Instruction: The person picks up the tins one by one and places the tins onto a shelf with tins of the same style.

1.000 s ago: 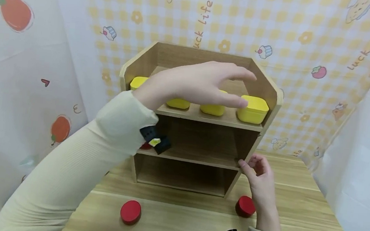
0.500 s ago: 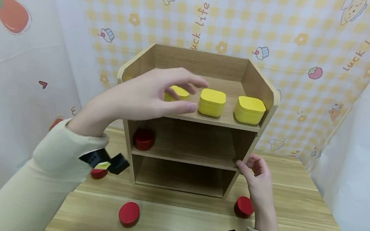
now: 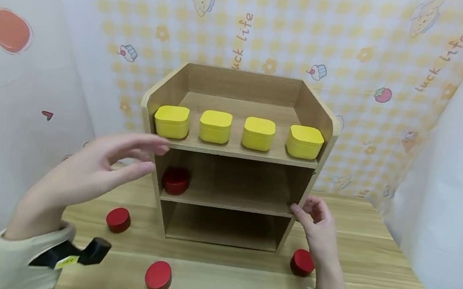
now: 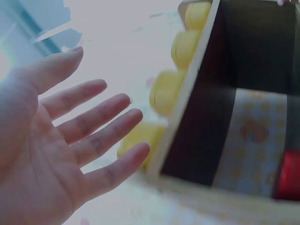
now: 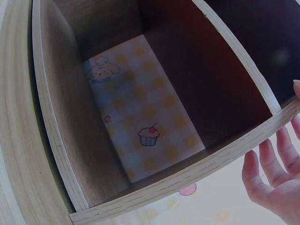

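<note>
A small wooden shelf unit [image 3: 229,208] stands on the table, with several yellow lidded boxes [image 3: 259,134] in a row on its top board. At the left of the middle board sits a round red box [image 3: 175,181]. My left hand [image 3: 89,172] hovers in the air by the unit's left side, holding nothing. In the left wrist view its fingers [image 4: 101,140] are spread, palm showing. My right hand [image 3: 320,229] grips the right side panel, thumb at the front edge and fingers around the outside; the right wrist view shows those fingers [image 5: 272,164] against the panel.
Three more round red boxes lie on the wooden table: one at left [image 3: 118,220], one in front [image 3: 158,277] and one at right [image 3: 302,262] beside my right wrist. A checked cloth [image 3: 360,92] hangs behind the unit, and white cloths flank both sides.
My left hand has moved left and down, away from the top board, uncovering the whole row of yellow boxes. My right hand stays on the side panel. The head view has shifted slightly.
</note>
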The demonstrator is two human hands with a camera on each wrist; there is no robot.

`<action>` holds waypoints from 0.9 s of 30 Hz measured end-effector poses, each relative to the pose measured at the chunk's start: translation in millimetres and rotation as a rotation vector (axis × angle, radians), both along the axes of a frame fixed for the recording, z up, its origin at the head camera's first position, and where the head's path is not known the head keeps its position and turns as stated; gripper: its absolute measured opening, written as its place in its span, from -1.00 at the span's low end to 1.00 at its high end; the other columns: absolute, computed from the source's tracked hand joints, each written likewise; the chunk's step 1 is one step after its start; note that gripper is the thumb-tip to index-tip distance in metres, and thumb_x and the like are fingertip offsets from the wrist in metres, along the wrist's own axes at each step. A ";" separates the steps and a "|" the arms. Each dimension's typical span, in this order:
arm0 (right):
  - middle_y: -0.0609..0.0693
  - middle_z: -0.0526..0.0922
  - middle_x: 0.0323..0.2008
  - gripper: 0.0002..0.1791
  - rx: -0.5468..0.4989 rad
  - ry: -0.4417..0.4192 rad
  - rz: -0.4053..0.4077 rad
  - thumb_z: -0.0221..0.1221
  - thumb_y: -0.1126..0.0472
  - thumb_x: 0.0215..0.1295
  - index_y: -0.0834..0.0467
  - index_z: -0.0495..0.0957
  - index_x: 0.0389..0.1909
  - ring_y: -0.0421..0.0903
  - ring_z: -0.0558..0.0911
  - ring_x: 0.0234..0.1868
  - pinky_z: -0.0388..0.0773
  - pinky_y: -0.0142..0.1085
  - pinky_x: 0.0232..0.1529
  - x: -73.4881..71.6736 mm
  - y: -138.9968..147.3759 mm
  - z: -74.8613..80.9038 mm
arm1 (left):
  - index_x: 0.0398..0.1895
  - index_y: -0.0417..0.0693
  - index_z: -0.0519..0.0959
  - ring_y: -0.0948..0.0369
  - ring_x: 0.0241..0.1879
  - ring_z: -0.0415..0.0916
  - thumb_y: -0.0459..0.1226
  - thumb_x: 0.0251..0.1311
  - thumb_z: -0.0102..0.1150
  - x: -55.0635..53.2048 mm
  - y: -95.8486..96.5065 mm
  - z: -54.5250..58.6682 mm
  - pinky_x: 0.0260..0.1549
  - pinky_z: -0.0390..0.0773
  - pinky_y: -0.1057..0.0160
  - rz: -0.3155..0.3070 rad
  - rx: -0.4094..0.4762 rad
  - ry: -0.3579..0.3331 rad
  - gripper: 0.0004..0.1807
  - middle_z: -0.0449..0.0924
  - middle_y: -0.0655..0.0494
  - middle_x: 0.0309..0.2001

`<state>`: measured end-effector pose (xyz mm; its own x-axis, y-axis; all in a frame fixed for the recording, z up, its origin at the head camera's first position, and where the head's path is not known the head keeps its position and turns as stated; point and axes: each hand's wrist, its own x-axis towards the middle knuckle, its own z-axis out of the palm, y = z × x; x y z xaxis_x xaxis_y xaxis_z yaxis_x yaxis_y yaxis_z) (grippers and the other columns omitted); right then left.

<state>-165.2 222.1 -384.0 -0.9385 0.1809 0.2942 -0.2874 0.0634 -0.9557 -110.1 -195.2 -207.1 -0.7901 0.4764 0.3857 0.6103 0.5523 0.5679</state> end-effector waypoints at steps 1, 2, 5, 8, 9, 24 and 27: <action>-0.03 0.46 -0.26 -0.70 0.001 -0.005 0.001 0.31 0.32 0.24 0.24 0.44 -0.08 -0.09 0.43 -0.10 0.39 -0.35 -0.07 0.0 -0.8 -0.9 | 0.31 0.26 0.42 0.25 0.00 0.53 -0.26 0.39 0.12 2.3 -7.4 -6.8 -0.10 0.49 0.38 0.027 0.008 -0.010 -0.55 0.52 0.30 0.15; -0.03 0.46 -0.26 -0.69 0.003 -0.009 0.004 0.31 0.31 0.24 0.24 0.44 -0.08 -0.09 0.43 -0.10 0.39 -0.35 -0.07 0.1 -1.5 -1.7 | 0.31 0.27 0.42 0.24 0.01 0.53 -0.28 0.39 0.12 3.8 -14.4 -13.6 -0.09 0.48 0.40 0.049 0.018 -0.019 -0.54 0.52 0.30 0.15; -0.04 0.44 -0.26 -0.69 0.000 -0.012 0.015 0.31 0.31 0.25 0.26 0.42 -0.07 -0.09 0.42 -0.10 0.40 -0.35 -0.08 0.1 -2.5 -3.7 | 0.30 0.30 0.43 0.27 0.02 0.54 -0.28 0.38 0.13 5.4 -32.5 -33.5 -0.10 0.46 0.44 0.108 0.039 -0.039 -0.53 0.52 0.30 0.16; -0.04 0.45 -0.27 -0.68 0.003 -0.012 0.015 0.31 0.31 0.25 0.26 0.42 -0.07 -0.09 0.43 -0.10 0.43 -0.37 -0.11 0.4 -1.7 -4.3 | 0.26 0.26 0.46 0.29 0.00 0.54 -0.28 0.37 0.14 4.0 -47.5 -52.3 -0.14 0.50 0.39 0.126 0.031 -0.075 -0.57 0.51 0.26 0.18; -0.04 0.45 -0.26 -0.69 0.001 -0.010 0.016 0.31 0.32 0.25 0.26 0.42 -0.07 -0.09 0.43 -0.10 0.44 -0.37 -0.11 0.5 -1.3 -4.0 | 0.24 0.26 0.47 0.29 -0.01 0.54 -0.26 0.37 0.15 3.2 -51.7 -58.0 -0.15 0.51 0.36 0.132 0.024 -0.094 -0.59 0.49 0.25 0.19; -0.06 0.45 -0.29 -0.70 -0.006 0.004 0.015 0.31 0.34 0.24 0.25 0.42 -0.09 -0.11 0.45 -0.13 0.46 -0.38 -0.15 -0.1 -0.3 -2.4 | 0.37 -0.08 0.33 -0.02 0.01 0.54 -0.04 0.31 0.21 -26.2 -104.1 -142.8 -0.15 0.53 0.15 0.249 -0.026 -0.381 -0.37 0.32 -0.10 0.33; -0.06 0.45 -0.30 -0.71 -0.008 0.004 0.014 0.30 0.33 0.25 0.24 0.42 -0.10 -0.12 0.45 -0.14 0.44 -0.38 -0.14 0.7 -0.4 -2.2 | 0.36 -0.18 0.31 -0.11 0.12 0.44 -0.07 0.32 0.20 -34.7 -113.0 -159.4 -0.16 0.54 0.21 0.251 -0.007 -0.392 -0.36 0.34 -0.17 0.30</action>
